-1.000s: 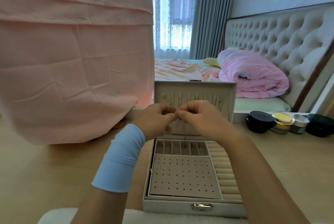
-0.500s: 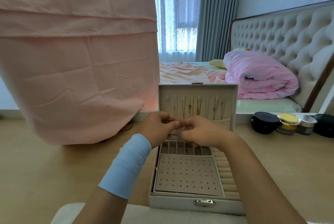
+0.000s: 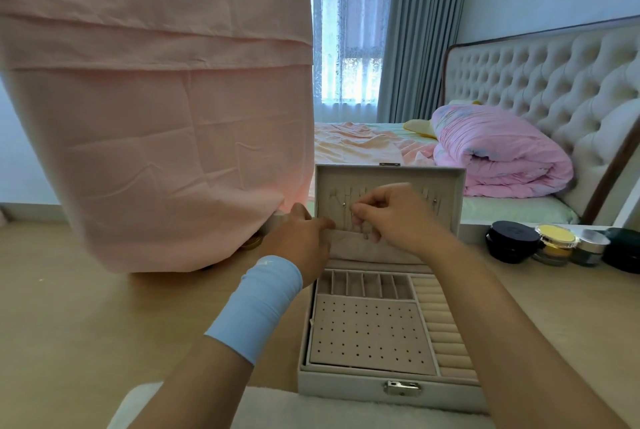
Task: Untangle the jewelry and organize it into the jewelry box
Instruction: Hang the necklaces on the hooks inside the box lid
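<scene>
A grey jewelry box (image 3: 349,383) stands open on the wooden table, its lid (image 3: 448,183) upright. The lid's lining has hooks and a fabric pocket (image 3: 363,248). My left hand (image 3: 303,238), with a blue wristband, grips the pocket's top edge at the left. My right hand (image 3: 394,217) is raised in front of the lid with fingers curled, pinching something thin near the hooks; the piece itself is too small to make out. The tray below shows a perforated earring pad (image 3: 370,335), small slots and ring rolls.
A pink cloth (image 3: 156,117) drapes over something at the left, close to the box. Several cosmetic jars (image 3: 554,241) stand at the right on the table. A white cushion (image 3: 294,408) lies at the near edge. A bed with a pink duvet is behind.
My hands have separated: the left dropped to the lid's pocket edge, the right rose toward the hooks. The view has shifted slightly, so the box sits further right.
</scene>
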`<state>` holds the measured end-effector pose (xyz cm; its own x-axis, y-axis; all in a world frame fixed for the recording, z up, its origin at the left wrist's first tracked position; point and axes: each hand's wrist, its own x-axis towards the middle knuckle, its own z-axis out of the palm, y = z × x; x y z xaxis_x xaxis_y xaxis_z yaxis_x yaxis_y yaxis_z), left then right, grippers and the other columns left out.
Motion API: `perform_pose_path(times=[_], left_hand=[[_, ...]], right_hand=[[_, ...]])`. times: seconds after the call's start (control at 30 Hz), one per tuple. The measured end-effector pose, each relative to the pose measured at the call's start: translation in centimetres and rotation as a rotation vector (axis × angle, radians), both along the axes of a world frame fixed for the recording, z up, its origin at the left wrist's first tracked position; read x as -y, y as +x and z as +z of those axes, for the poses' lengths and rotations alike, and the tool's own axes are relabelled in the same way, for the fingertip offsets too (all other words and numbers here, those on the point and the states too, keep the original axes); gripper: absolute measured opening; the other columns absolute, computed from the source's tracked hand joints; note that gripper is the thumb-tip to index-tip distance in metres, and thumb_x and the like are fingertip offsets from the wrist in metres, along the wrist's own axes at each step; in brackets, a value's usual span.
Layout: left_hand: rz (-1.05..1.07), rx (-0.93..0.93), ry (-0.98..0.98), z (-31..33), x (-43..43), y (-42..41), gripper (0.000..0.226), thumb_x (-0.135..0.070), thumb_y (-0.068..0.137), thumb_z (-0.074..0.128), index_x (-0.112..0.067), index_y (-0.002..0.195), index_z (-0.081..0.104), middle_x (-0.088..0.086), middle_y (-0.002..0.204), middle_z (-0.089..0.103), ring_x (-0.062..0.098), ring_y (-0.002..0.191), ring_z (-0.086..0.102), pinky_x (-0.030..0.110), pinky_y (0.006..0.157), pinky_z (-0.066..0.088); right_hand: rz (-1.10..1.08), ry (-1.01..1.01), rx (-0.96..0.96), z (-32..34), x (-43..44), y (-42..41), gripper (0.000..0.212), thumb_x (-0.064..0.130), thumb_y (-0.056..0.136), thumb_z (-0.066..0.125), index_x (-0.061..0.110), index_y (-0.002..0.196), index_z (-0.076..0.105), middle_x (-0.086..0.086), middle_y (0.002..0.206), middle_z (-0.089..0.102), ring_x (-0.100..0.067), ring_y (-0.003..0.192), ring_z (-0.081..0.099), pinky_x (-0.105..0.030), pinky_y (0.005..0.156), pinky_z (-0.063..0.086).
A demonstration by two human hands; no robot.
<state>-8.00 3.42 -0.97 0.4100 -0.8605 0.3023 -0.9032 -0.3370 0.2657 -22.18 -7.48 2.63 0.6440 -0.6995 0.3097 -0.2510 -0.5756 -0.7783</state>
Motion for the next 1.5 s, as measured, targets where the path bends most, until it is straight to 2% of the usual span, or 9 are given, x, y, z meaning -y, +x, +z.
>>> perform_pose_path(times=[0.3, 0.37, 0.57, 0.67, 0.77, 0.87, 1.2, 1.33, 1.5], left_hand=[[0.001, 0.097, 0.069, -0.2, 0.6, 0.4, 0.035, -0.034, 0.094, 0.048, -0.035, 0.128, 0.055, 0.005, 0.118, 0.041, 0.025, 0.112, 0.043, 0.038, 0.081, 0.049], [0.002, 0.07, 0.081, -0.1, 0.7, 0.5, 0.033, -0.033, 0.092, 0.049, -0.032, 0.124, 0.055, 0.006, 0.118, 0.04, 0.027, 0.111, 0.042, 0.039, 0.082, 0.049], [-0.007, -0.015, 0.098, 0.3, 1.0, 1.2, 0.031, -0.032, 0.092, 0.048, -0.032, 0.122, 0.055, 0.007, 0.116, 0.039, 0.028, 0.112, 0.042, 0.04, 0.089, 0.047], [-0.013, -0.023, 0.095, 0.1, 1.0, 1.3, 0.031, -0.031, 0.092, 0.047, -0.032, 0.123, 0.055, 0.007, 0.118, 0.04, 0.028, 0.114, 0.042, 0.04, 0.091, 0.046], [-0.017, -0.045, 0.102, 0.0, 1.0, 1.4, 0.032, -0.032, 0.092, 0.048, -0.034, 0.124, 0.053, 0.006, 0.118, 0.039, 0.028, 0.114, 0.042, 0.04, 0.091, 0.047], [-0.024, -0.051, 0.114, 0.2, 0.7, 1.2, 0.036, -0.035, 0.091, 0.051, -0.035, 0.127, 0.051, 0.005, 0.119, 0.037, 0.026, 0.114, 0.043, 0.04, 0.092, 0.047], [-0.193, -0.042, -0.176, 2.5, 1.3, -4.2, 0.027, -0.038, 0.09, 0.055, -0.028, 0.116, 0.056, -0.003, 0.112, 0.052, 0.018, 0.107, 0.05, 0.033, 0.089, 0.047], [-0.286, -0.085, -0.043, 2.6, 3.2, -8.4, 0.029, -0.041, 0.091, 0.052, -0.031, 0.118, 0.057, -0.006, 0.114, 0.058, 0.017, 0.103, 0.055, 0.036, 0.09, 0.05], [-0.369, -0.094, 0.273, -0.1, 5.8, -12.9, 0.055, -0.049, 0.086, 0.054, -0.031, 0.138, 0.047, -0.002, 0.14, 0.044, 0.024, 0.127, 0.046, 0.044, 0.105, 0.042]], right_hand=[[-0.059, -0.167, -0.071, 0.8, 1.1, 2.6, 0.014, 0.022, 0.091, 0.071, 0.021, 0.08, 0.079, 0.009, 0.063, 0.071, -0.006, 0.047, 0.063, -0.02, 0.062, 0.051], [-0.059, -0.218, -0.099, 0.5, 1.0, 3.2, 0.01, 0.021, 0.09, 0.071, 0.021, 0.088, 0.081, 0.015, 0.071, 0.072, 0.001, 0.058, 0.063, -0.014, 0.065, 0.047], [0.024, -0.263, -0.367, -1.7, 0.9, 4.0, 0.015, 0.018, 0.091, 0.069, 0.026, 0.096, 0.08, 0.007, 0.091, 0.075, -0.009, 0.082, 0.067, -0.036, 0.084, 0.057], [-0.021, -0.215, -0.322, -1.8, 1.0, 3.5, 0.023, 0.013, 0.09, 0.069, 0.025, 0.107, 0.079, 0.006, 0.1, 0.076, -0.011, 0.091, 0.069, -0.035, 0.088, 0.057], [-0.012, -0.219, -0.342, -2.1, 0.8, 3.3, 0.027, 0.009, 0.09, 0.064, 0.025, 0.105, 0.079, 0.005, 0.099, 0.076, -0.014, 0.085, 0.071, -0.036, 0.083, 0.06], [0.045, -0.114, -0.342, -2.5, 0.5, 3.1, 0.026, 0.006, 0.095, 0.06, 0.023, 0.106, 0.077, -0.001, 0.096, 0.075, -0.027, 0.061, 0.07, -0.035, 0.057, 0.06], [-0.047, -0.156, -0.224, -0.5, 1.6, -3.5, 0.017, 0.019, 0.091, 0.073, 0.021, 0.107, 0.077, 0.008, 0.098, 0.072, 0.016, 0.051, 0.055, -0.014, 0.062, 0.042], [-0.154, -0.132, -0.345, -0.8, 2.6, -8.4, 0.021, 0.025, 0.091, 0.07, 0.023, 0.112, 0.075, 0.006, 0.107, 0.072, 0.002, 0.076, 0.062, -0.023, 0.076, 0.051], [-0.202, -0.069, -0.592, -3.9, 3.3, -12.6, 0.038, 0.036, 0.096, 0.063, 0.022, 0.131, 0.064, 0.0, 0.13, 0.063, -0.015, 0.11, 0.062, -0.031, 0.093, 0.052]])
